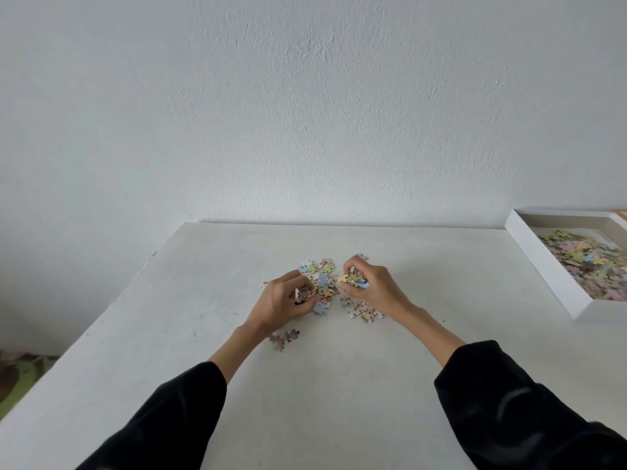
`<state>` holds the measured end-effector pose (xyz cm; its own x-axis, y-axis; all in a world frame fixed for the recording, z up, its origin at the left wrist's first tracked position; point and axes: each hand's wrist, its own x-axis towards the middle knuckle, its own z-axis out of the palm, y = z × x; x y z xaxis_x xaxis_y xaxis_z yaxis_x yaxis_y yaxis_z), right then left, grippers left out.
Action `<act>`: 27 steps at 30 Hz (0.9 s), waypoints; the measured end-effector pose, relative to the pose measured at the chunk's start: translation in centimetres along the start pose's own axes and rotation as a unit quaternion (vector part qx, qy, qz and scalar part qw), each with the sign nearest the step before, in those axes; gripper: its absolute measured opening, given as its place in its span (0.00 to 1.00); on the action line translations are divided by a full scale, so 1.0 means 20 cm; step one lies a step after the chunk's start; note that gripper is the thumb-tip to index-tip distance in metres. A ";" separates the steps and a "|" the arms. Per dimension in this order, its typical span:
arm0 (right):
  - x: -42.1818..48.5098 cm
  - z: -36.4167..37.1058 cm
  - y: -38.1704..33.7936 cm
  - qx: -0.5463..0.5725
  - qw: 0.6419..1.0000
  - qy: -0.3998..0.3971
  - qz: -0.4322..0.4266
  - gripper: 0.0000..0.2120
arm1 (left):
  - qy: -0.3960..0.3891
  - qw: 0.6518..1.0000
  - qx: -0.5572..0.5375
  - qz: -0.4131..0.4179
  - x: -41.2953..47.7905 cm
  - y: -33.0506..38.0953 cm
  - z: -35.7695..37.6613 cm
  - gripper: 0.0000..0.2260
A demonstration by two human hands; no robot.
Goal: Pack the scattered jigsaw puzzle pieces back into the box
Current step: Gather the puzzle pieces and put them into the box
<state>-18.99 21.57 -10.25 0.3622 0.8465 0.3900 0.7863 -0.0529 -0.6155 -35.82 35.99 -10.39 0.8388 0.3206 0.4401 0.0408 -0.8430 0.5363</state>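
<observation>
A small heap of pastel jigsaw pieces [319, 276] lies in the middle of the white table [203, 300]. My left hand [283, 303] curls around a clutch of brownish pieces at the heap's left side. My right hand [371, 286] is closed on several yellow, green and blue pieces just above the heap's right side. More loose pieces [361, 312] lie under my right wrist, and a few brown ones [285, 337] sit apart near my left forearm. The white box [543, 266] stands at the table's right edge, partly filled with pieces.
A plain white wall rises behind the table's far edge. The table's left edge runs diagonally, with a green and brown patch of floor [17, 378] beyond it. The box is cut off by the frame's right side.
</observation>
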 end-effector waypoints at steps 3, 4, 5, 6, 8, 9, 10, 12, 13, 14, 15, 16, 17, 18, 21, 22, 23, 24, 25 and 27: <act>0.01 -0.07 -0.01 0.010 1.000 0.007 -0.013 0.11 | 0.006 0.999 -0.029 0.028 0.03 0.09 0.01 0.08; 0.00 -0.10 -0.02 0.016 1.000 0.011 -0.016 0.11 | 0.012 0.999 -0.035 0.038 0.04 0.12 0.01 0.09; 0.01 -0.13 -0.03 0.023 0.999 0.016 -0.019 0.11 | 0.018 0.998 -0.041 0.047 0.06 0.15 0.02 0.09; 0.00 -0.15 -0.04 0.031 0.999 0.021 -0.021 0.11 | 0.022 0.997 -0.045 0.055 0.08 0.18 0.03 0.10; -0.01 -0.23 -0.04 0.048 0.998 0.032 -0.024 0.11 | 0.027 0.996 -0.050 0.067 0.12 0.24 0.04 0.09; -0.01 -0.28 -0.05 0.059 0.997 0.035 -0.021 0.11 | 0.027 0.996 -0.049 0.073 0.14 0.26 0.06 0.08; -0.03 -0.32 -0.04 0.071 0.997 0.036 -0.014 0.11 | 0.028 0.995 -0.047 0.078 0.16 0.29 0.08 0.08; -0.05 -0.43 -0.02 0.093 0.995 0.036 0.001 0.10 | 0.029 0.995 -0.048 0.085 0.20 0.35 0.12 0.08; -0.07 -0.49 -0.01 0.099 0.994 0.038 0.006 0.10 | 0.031 0.994 -0.051 0.087 0.23 0.38 0.14 0.08; -0.08 -0.54 0.01 0.102 0.994 0.039 0.012 0.10 | 0.032 0.994 -0.055 0.088 0.25 0.42 0.17 0.08; -0.10 -0.59 0.03 0.103 0.994 0.041 0.017 0.10 | 0.032 0.994 -0.060 0.089 0.27 0.47 0.19 0.08; -0.12 -0.64 0.05 0.102 0.994 0.044 0.020 0.10 | 0.030 0.993 -0.064 0.091 0.30 0.51 0.22 0.09; -0.14 -0.69 0.07 0.102 0.993 0.046 0.023 0.10 | 0.026 0.993 -0.065 0.096 0.32 0.55 0.25 0.09; -0.15 -0.73 0.09 0.101 0.993 0.049 0.025 0.10 | 0.022 0.992 -0.065 0.103 0.35 0.59 0.28 0.09; -0.21 -0.89 0.17 0.095 0.993 0.058 0.028 0.10 | 0.017 0.990 -0.068 0.118 0.45 0.72 0.38 0.09; -0.23 -0.94 0.20 0.091 0.994 0.060 0.029 0.10 | 0.018 0.990 -0.071 0.119 0.48 0.76 0.42 0.08; -0.25 -0.99 0.23 0.087 0.994 0.062 0.029 0.10 | 0.018 0.990 -0.075 0.121 0.51 0.81 0.45 0.07; -0.26 -1.04 0.26 0.084 0.994 0.065 0.029 0.10 | 0.016 0.989 -0.079 0.122 0.55 0.86 0.49 0.07; -0.28 -1.09 0.29 0.081 0.994 0.069 0.029 0.10 | 0.013 0.989 -0.082 0.124 0.58 0.90 0.53 0.06; -0.32 -1.19 0.36 0.073 0.994 0.080 0.030 0.10 | 0.004 0.988 -0.087 0.129 0.64 0.98 0.62 0.05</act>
<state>-3.66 3.22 -0.83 0.4896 0.7492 0.4462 0.6843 -0.0130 -0.7290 -17.60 18.16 -3.10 0.8049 0.1089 0.5833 -0.2683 -0.8100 0.5214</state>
